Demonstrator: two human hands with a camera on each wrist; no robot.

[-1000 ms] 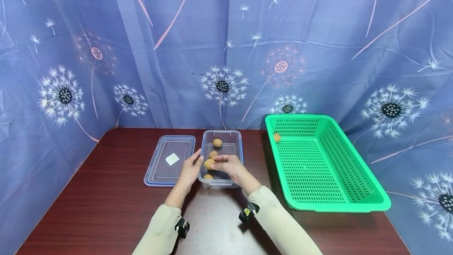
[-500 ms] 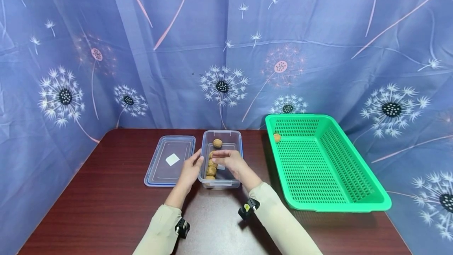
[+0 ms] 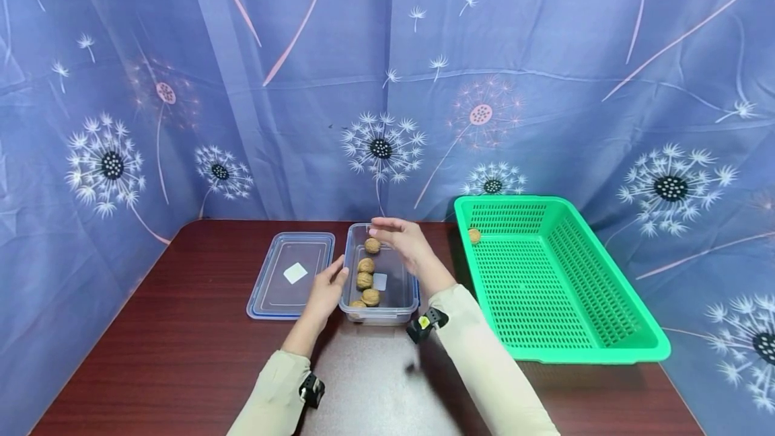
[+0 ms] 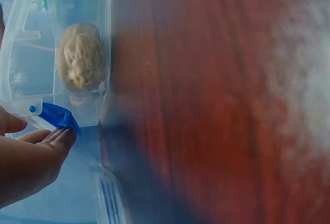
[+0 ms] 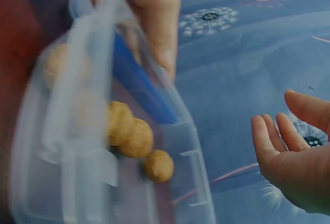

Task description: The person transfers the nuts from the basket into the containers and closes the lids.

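Note:
A clear plastic food container holds several walnuts, mostly along its left side. My left hand holds the container's left side. In the left wrist view its fingertips lie against the blue latch, with the thumb near the rim. One walnut shows large through the wall there. My right hand is raised over the container's far right part, fingers apart and holding nothing. The right wrist view also shows this right hand bare, beside the container.
Left of the container lies its clear lid with blue edging and a white label. At the right stands a large green plastic basket with one walnut in its far left corner. A blue dandelion-print curtain hangs behind the brown table.
My right hand lowered a walnut into the container, let it go, then rose and moved away toward the far right. That walnut now lies near the front. The left hand stayed in place.

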